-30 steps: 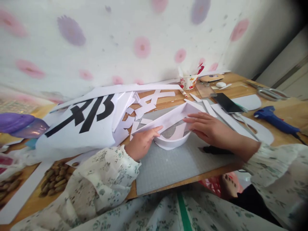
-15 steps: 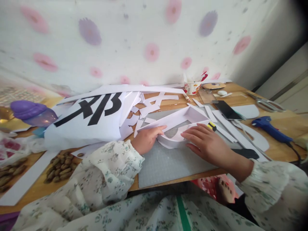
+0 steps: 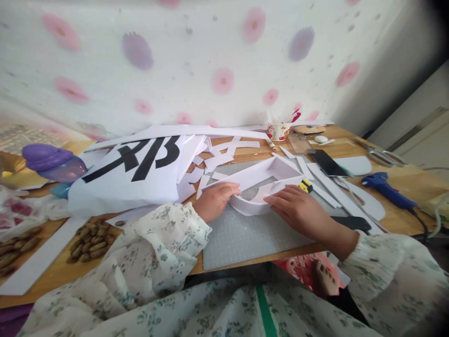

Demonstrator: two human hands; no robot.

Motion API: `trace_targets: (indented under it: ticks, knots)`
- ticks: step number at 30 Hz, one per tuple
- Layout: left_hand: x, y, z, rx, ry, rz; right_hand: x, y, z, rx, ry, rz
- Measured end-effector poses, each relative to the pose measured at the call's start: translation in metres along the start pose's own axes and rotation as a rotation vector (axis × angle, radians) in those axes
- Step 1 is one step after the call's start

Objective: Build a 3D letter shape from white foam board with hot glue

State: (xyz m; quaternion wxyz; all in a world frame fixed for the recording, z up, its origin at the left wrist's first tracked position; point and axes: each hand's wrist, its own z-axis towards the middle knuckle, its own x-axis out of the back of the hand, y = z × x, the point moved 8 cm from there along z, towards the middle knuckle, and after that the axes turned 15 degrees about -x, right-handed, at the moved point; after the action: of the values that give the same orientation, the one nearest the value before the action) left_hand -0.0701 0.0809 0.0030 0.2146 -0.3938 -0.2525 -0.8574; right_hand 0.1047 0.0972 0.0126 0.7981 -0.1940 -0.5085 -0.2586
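A white shallow open frame [image 3: 254,174], with straight walls at the back and a curved wall at the front, stands on a grey cutting mat [image 3: 242,243]. It looks like card or foam board. My left hand [image 3: 215,200] grips its left end, the fingers closed over the wall and the thumb side hidden. On the right, my right hand [image 3: 298,206] closes over the front wall, fingertips at the curved part. Beside that hand's knuckles lies a yellow and black tool [image 3: 306,185], partly covered. White scraps [image 3: 224,159] lie behind the frame.
A blue glue gun [image 3: 389,189], scissors [image 3: 384,155] and a phone [image 3: 329,162] lie to the right. A cup of tools [image 3: 278,131] stands at the back. Leftward are a printed white sheet [image 3: 122,196], peanuts [image 3: 91,241] and a purple-topped container [image 3: 49,157].
My right hand has shifted slightly, its fingers drawn closer together on the front wall. My left hand keeps its hold on the frame's left end. The camera view has tilted slightly.
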Motion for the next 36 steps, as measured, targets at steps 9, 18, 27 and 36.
trace_targets:
  ticks: [9,18,27,36]
  knots:
    - [-0.010,-0.006,-0.002,0.052,-0.125,0.022,-0.004,0.003,-0.002,-0.025,-0.015,-0.013]
    - [-0.013,-0.005,0.000,0.067,-0.120,0.020,-0.003,0.003,-0.001,-0.060,-0.013,-0.008]
    - [0.001,0.019,0.005,0.152,-0.083,-0.226,0.025,0.025,-0.001,-0.212,-0.094,0.413]
    - [-0.006,0.017,-0.002,0.279,0.045,-0.372,0.028,0.032,-0.005,-0.455,-0.191,0.580]
